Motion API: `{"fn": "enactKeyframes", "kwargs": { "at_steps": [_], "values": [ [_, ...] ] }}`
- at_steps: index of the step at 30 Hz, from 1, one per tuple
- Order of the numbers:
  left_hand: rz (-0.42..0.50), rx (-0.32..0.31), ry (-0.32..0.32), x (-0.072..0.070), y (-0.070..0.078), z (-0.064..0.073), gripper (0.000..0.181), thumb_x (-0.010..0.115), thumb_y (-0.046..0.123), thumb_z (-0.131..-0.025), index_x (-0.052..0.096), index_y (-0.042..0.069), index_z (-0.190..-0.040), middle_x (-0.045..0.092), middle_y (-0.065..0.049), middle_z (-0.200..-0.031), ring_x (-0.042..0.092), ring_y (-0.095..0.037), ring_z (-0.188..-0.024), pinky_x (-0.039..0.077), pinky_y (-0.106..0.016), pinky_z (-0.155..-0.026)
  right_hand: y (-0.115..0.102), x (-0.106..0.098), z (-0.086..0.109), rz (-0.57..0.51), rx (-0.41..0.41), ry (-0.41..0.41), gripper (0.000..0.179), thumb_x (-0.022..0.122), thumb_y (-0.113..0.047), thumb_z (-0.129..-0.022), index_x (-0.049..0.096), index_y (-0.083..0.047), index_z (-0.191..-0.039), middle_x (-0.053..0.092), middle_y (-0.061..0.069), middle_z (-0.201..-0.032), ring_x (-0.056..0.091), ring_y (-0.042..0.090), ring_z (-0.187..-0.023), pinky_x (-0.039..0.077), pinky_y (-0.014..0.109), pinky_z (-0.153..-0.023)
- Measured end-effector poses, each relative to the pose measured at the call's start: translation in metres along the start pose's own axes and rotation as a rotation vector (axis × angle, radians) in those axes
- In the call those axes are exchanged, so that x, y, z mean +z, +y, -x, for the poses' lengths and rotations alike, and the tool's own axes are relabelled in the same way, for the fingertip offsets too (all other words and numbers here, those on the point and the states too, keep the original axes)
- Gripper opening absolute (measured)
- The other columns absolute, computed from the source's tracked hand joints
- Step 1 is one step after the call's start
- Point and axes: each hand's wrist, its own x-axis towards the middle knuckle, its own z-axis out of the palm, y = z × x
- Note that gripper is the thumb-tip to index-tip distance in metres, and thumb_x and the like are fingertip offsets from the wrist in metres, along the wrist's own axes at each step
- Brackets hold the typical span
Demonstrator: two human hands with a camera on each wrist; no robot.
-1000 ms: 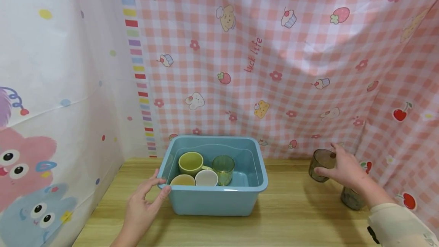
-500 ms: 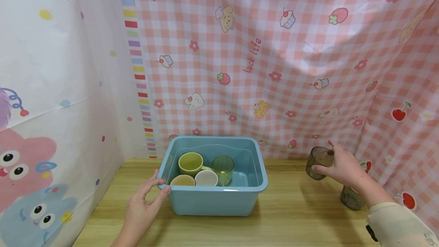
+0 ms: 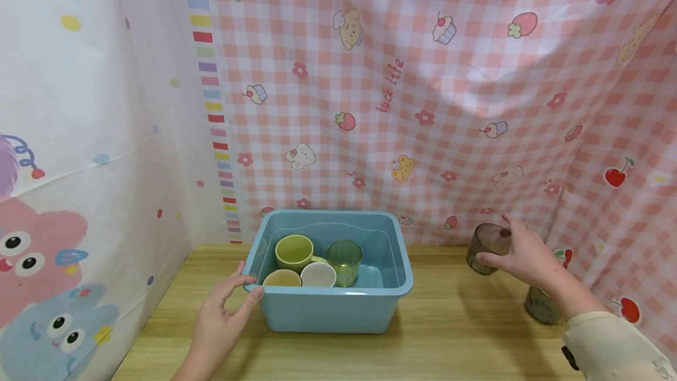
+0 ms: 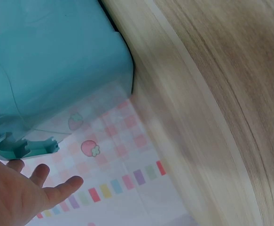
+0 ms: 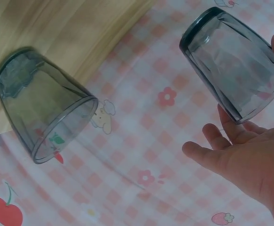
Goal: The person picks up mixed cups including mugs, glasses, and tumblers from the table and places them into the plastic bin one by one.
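At the left front corner of the tub (image 3: 328,312), the left hand (image 3: 219,316) touches it with spread fingers; a hard push could shift it. Inside, yellow cup (image 3: 282,278), mug (image 3: 294,251), white cup (image 3: 318,275) and green glass (image 3: 344,264) stand close, so a bump might chip one. Well apart, the right hand (image 3: 525,254) pinches the held glass (image 3: 486,248), seemingly raised; a slack grip could drop it. Partly hidden by the forearm (image 3: 566,293), the other glass (image 3: 542,307) could topple if brushed.

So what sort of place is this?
Probably a small curtained-off booth, perhaps set up for recording: printed cloth hangs at the back and both sides of a wood-grain table, which bears a blue bin of cups.
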Motion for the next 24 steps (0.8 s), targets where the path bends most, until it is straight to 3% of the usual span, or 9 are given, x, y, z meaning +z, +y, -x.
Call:
{"fn": "enactKeyframes", "kwargs": {
  "at_steps": [5,12,24],
  "values": [
    [-0.018,-0.024,-0.011,-0.001,0.002,0.000,0.019,0.087,0.024,-0.092,0.077,0.027,-0.108,0.070,0.001,-0.146,0.049,0.015,-0.132,0.028,0.002,-0.106,-0.006,-0.001,-0.002,-0.002,-0.015,0.008,0.125,0.079,-0.063,-0.091,0.010,0.010,-0.165,0.052,0.043,-0.147,0.052,0.062,-0.131,0.050,0.075,-0.097],
    [-0.032,-0.034,-0.024,-0.002,0.004,0.000,0.020,0.086,0.025,-0.092,0.078,0.021,-0.110,0.069,0.001,-0.147,0.054,0.003,-0.135,0.029,0.000,-0.108,-0.014,-0.004,-0.004,0.000,-0.055,0.033,0.120,0.080,-0.061,-0.090,0.016,0.003,-0.167,0.056,0.043,-0.143,0.061,0.059,-0.123,0.054,0.071,-0.093],
    [-0.016,-0.018,-0.012,-0.001,0.002,0.000,0.021,0.088,0.022,-0.090,0.079,0.017,-0.109,0.070,-0.001,-0.146,0.049,0.015,-0.132,0.028,0.003,-0.107,-0.028,-0.006,-0.003,-0.009,-0.056,0.020,0.124,0.079,-0.063,-0.090,0.012,0.010,-0.165,0.050,0.043,-0.147,0.055,0.061,-0.128,0.052,0.073,-0.094]
  ]
}}
